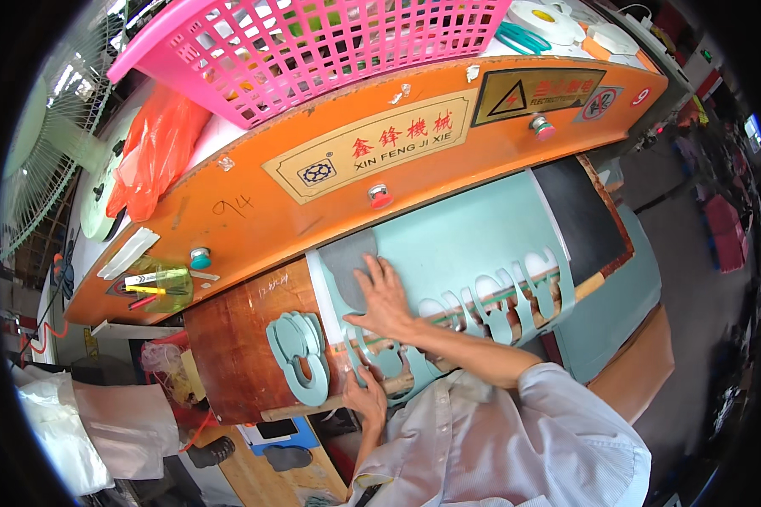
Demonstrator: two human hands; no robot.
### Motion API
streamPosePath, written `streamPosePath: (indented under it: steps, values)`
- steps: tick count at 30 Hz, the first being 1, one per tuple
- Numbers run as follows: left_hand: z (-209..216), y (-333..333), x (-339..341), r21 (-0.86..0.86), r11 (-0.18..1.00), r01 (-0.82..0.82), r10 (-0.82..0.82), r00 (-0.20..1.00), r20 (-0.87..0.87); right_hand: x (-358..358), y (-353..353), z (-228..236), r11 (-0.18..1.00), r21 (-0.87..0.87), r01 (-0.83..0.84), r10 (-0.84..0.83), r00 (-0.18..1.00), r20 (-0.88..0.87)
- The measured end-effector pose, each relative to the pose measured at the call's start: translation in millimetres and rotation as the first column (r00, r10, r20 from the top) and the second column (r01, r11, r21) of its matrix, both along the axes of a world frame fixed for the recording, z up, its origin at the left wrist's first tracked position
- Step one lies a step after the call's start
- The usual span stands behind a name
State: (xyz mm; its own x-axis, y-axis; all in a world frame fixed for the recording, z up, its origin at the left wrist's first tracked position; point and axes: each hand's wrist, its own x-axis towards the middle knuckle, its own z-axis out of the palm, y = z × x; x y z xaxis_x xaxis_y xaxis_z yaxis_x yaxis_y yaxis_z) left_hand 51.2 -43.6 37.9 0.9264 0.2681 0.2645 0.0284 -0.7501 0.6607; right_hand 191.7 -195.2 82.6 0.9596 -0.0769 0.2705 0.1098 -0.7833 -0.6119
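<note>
A pale teal sheet lies across the work surface, its near edge cut through with a row of rounded openings. My right hand rests on it with fingers spread, the fingertips at a flat grey piece on the sheet's left end. Lower down, my left hand is at the sheet's near left corner, thumb and fingers closed around the cut edge; part of the grip is hidden. Left of both hands, a small stack of teal cut-out pieces with curved outlines sits on a reddish-brown board.
Behind the sheet runs an orange machine beam with red buttons and a green button. A pink basket stands on top, beside an orange-red plastic bag. A clear pen holder hangs at left; a fan stands beyond.
</note>
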Motion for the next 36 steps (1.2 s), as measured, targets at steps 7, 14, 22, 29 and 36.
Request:
streamPosePath:
  steps: [7, 14, 22, 29, 36]
  values:
    - [-19, 17, -62, -0.042, 0.999, 0.015, -0.02, 0.995, -0.102, -40, -14, 3, 0.953, 0.301, -0.03, 0.014, 0.998, 0.055]
    - [-2, 16, -85, -0.27, 0.961, -0.054, -0.042, 0.941, -0.337, -80, -103, 22, 0.96, 0.277, 0.047, -0.051, 0.999, 0.006]
    - [28, 3, -69, -0.306, 0.948, 0.084, -0.095, 0.995, -0.022, -64, -83, -11, 0.994, 0.014, 0.111, -0.111, 0.994, 0.015]
    - [-6, -41, -22, -0.423, 0.88, 0.218, -0.356, 0.891, -0.281, -11, -90, -17, 0.991, -0.045, 0.128, -0.123, 0.986, 0.111]
    - [-2, -63, 60, -0.183, 0.947, 0.265, -0.301, 0.93, -0.21, 6, -162, 25, 0.982, 0.13, 0.138, -0.168, 0.952, 0.254]
